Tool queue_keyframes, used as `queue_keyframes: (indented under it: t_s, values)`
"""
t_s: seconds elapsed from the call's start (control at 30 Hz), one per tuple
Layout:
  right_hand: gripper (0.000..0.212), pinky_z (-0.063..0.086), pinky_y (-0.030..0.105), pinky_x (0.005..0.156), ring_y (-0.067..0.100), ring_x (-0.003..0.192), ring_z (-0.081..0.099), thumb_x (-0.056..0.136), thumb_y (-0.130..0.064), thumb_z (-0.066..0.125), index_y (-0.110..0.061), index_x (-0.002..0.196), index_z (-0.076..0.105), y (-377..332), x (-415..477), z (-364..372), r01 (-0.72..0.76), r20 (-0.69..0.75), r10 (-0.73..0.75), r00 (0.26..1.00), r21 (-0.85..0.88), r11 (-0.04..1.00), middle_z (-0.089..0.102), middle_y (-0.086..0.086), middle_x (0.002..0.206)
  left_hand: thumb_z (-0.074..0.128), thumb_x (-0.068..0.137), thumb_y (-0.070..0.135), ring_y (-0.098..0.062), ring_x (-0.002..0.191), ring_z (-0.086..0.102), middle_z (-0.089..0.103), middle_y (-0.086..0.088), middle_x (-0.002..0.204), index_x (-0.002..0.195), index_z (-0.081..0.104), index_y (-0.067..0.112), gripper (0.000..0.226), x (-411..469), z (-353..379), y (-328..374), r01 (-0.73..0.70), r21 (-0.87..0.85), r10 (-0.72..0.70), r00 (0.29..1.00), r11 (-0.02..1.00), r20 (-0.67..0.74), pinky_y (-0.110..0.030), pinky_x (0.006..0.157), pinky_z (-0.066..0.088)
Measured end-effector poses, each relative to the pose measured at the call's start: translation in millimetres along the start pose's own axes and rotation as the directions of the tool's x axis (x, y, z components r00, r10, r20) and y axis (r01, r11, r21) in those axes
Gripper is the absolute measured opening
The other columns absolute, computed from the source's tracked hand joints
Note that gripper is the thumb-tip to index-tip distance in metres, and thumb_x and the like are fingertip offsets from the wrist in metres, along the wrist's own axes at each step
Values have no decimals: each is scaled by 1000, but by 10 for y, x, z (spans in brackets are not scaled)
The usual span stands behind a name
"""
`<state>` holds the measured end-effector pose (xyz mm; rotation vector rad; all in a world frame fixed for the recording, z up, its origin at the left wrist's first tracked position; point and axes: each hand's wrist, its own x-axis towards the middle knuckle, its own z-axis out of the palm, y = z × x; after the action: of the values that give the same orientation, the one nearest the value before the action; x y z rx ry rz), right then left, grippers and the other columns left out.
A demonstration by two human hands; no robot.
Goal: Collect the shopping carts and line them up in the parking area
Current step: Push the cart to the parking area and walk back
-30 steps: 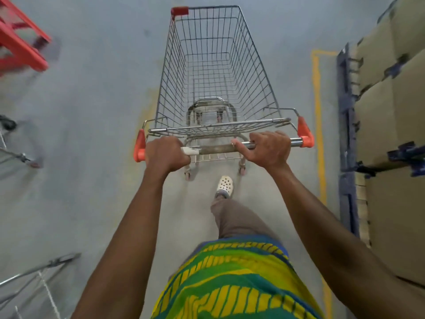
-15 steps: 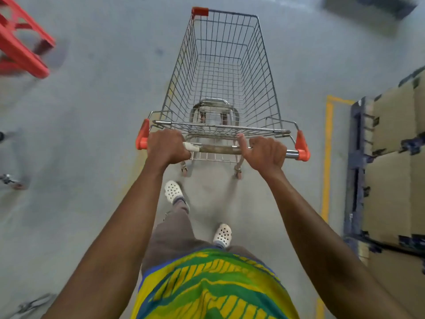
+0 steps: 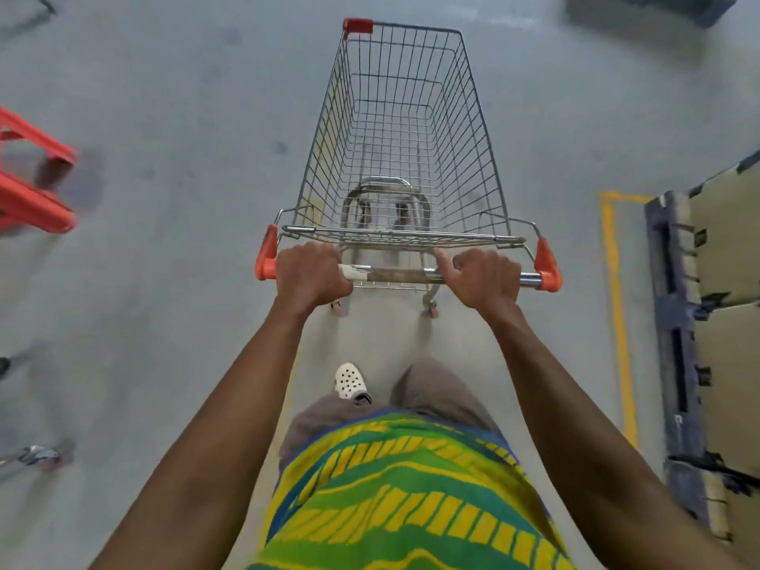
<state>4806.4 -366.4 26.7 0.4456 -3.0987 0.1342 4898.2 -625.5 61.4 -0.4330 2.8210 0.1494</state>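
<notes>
Cart: wire shopping cart (image 3: 405, 129) stands on the grey floor (image 3: 172, 117) straight ahead of the person, basket empty, nose pointing away.
Handle: metal push bar (image 3: 405, 276) runs across the near end of the cart, with an orange cap at each end and a worn, taped stretch in the middle.
Left hand: left hand (image 3: 309, 277) is wrapped fully round the bar just inside its left orange cap, fingers curled tight over the top.
Right hand: right hand (image 3: 485, 279) grips the bar towards its right end, fingers closed over it; the thumb sticks up off the bar.
Feet: one white perforated clog (image 3: 348, 380) shows on the floor behind the cart's rear wheels.
Right of cart: yellow floor line (image 3: 615, 306) runs alongside, and beyond it a dark blue pallet (image 3: 674, 322) carries cardboard boxes (image 3: 728, 248).
Left of cart: red frame (image 3: 33, 187), blurred, possibly a pallet or rack, lies well apart from the cart.
</notes>
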Motion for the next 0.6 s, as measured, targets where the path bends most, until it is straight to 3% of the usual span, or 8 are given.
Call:
queue_keyframes:
  t_s: [0.1, 0.27, 0.6]
  values:
    - [80, 53, 34, 61, 22, 58, 59, 92, -76, 26, -18, 69, 75, -234, 508, 10, 6, 42, -6, 999, 6, 1000, 61, -1, 60, 67, 69, 39, -23, 64, 51, 51, 3, 70, 87, 75, 23, 26, 498, -161, -229, -22, 16, 22, 1000, 1000, 6, -32, 64, 46]
    - [77, 41, 32, 62, 28, 69, 64, 95, -76, 30, -19, 74, 76, -578, 1547, 30, 38, 74, -33, 997, -64, 997, 69, 4, 73, 64, 68, 41, -25, 64, 58, 61, 2, 70, 81, 75, 21, 27, 1461, -356, -551, -27, 16, 28, 997, 999, -65, -32, 63, 48]
    - [71, 38, 28, 56, 25, 58, 64, 95, -69, 37, -16, 60, 68, -1106, 3903, 152, 11, -31, -12, 999, -33, 999, 60, 1, 58, 61, 71, 42, -23, 64, 53, 51, 6, 67, 82, 73, 23, 25, 3502, -975, -973, 3, 20, 0, 994, 1000, -114, -29, 60, 35]
